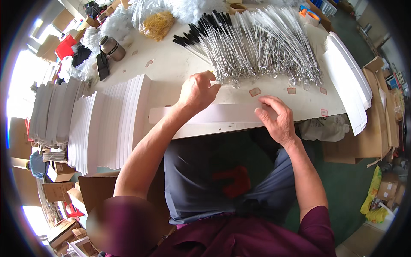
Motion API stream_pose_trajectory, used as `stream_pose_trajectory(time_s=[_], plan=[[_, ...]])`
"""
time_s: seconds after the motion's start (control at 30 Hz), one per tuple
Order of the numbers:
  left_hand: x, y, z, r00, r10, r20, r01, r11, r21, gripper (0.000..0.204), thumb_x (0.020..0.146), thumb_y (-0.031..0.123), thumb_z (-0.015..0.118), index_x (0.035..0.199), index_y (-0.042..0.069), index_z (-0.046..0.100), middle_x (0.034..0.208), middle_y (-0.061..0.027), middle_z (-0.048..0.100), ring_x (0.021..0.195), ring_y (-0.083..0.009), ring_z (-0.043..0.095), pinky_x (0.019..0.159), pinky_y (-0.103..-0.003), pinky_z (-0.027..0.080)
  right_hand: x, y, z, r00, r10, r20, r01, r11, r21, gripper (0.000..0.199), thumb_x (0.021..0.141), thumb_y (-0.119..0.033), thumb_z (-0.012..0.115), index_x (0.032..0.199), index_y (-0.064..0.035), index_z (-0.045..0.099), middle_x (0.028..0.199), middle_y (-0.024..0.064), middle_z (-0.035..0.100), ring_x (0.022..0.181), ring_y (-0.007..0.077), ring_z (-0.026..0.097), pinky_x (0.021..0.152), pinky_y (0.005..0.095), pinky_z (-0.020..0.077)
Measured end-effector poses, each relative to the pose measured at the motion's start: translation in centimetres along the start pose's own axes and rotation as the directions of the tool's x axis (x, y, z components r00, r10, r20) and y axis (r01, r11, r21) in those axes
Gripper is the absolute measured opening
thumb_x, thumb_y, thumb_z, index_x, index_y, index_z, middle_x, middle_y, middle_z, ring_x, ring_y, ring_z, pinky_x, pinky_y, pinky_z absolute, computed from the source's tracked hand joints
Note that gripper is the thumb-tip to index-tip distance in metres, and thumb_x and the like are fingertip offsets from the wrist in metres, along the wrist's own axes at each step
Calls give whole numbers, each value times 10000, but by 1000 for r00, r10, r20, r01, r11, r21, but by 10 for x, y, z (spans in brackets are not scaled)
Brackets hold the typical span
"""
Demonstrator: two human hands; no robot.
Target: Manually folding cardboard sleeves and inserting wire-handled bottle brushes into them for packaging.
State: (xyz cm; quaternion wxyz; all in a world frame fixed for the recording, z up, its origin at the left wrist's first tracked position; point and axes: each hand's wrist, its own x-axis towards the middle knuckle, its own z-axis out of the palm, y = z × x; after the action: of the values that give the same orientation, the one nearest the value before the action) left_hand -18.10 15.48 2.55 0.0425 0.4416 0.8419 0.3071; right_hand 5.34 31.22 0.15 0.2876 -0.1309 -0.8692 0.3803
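Note:
A long, narrow white box (222, 113) lies along the table's near edge in front of me. My left hand (198, 91) is above its left part, thumb and bent forefinger apart, close to the looped ends of a wide pile of thin wire-handled brushes (257, 51). Some brushes have black heads; others look white or clear. Over the box's right end hovers my right hand (277, 120), fingers curved and thumb apart, nothing visible in it. Whether its fingertips touch the box I cannot tell.
White flat boxes stand in stacked rows (113, 122) on the left, with more white cardboard pieces (349, 77) at the right edge. Farther back are a bag of yellow rubber bands (157, 25), a metal flask (112, 48), a phone (102, 66) and a tape roll (309, 16).

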Motion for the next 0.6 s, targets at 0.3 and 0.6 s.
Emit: stream_pose_trajectory(time_s=[0.3, 0.6], plan=[[26, -1, 45, 992, 112, -52, -106, 988, 115, 323, 808, 205, 785, 987, -27, 649, 892, -270, 695, 849, -439, 694, 783, -485, 558, 4, 13, -2, 970, 241, -31, -219, 922, 318, 264, 984, -248, 750, 977, 16, 746, 845, 46, 737, 819, 107, 676, 767, 276, 538], [35, 6, 12, 1000, 15, -27, -19, 990, -139, 184, 821, 148, 746, 838, -23, 679, 734, -154, 707, 694, -265, 717, 662, -388, 573, 4, 15, -1, 974, 221, -50, -194, 927, 320, 233, 983, -214, 745, 976, 19, 745, 844, 44, 738, 809, 106, 672, 758, 270, 532]])
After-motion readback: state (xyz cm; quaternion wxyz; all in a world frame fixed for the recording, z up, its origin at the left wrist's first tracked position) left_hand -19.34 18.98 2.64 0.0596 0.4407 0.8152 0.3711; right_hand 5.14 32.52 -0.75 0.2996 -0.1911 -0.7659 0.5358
